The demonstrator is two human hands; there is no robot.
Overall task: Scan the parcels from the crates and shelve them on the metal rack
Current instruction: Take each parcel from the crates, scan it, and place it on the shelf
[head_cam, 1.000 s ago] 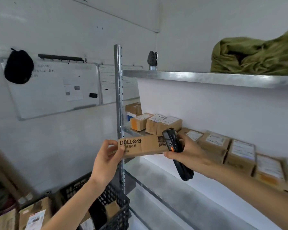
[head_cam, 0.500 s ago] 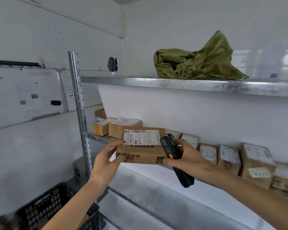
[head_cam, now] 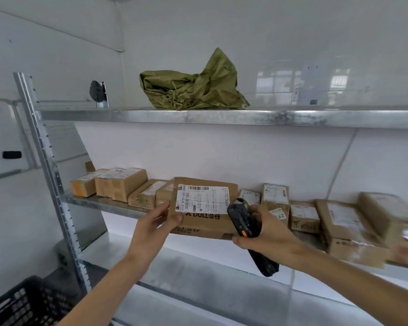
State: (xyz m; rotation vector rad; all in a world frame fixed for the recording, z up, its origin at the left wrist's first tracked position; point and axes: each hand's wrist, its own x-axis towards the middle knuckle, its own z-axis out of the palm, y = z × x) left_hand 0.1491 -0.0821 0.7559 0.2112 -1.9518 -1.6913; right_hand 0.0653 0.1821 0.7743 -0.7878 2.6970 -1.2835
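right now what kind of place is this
Probably a parcel sorting or storage room: a metal rack lined with labelled parcels, a scanner in the right hand, a crate below.

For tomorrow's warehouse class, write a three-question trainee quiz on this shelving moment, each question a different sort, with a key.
1. True or false: the right hand grips the scanner.
2. What lies on the top shelf? A) green sack B) black crate C) parcels
3. Which hand holds the left end of the DOLL parcel?

Key: 1 true; 2 A; 3 the left hand.
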